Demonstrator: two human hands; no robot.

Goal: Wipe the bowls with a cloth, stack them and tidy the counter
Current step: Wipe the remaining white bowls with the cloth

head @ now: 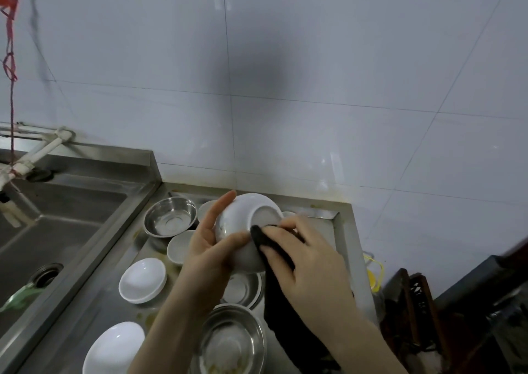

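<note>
One white bowl (245,225), tilted base-out, gripped in the left hand (208,248) above the steel counter (94,310). Right hand (308,262) pinches a black cloth (285,316) against its underside. Three white bowls (143,280) sit below.

White bowl (243,225), black cloth (283,302) (plain, both).

Single head-mounted wide-angle view, looking forward and down from above a steel counter (340,230) that fills the lower centre of the frame, with the tiled wall (314,73) taking the whole upper half. The camera sits close: both forearms enter from the bottom edge and the hands meet near frame centre. A sink (57,225) lies at the left edge; straight lines bow toward the margins.
</note>
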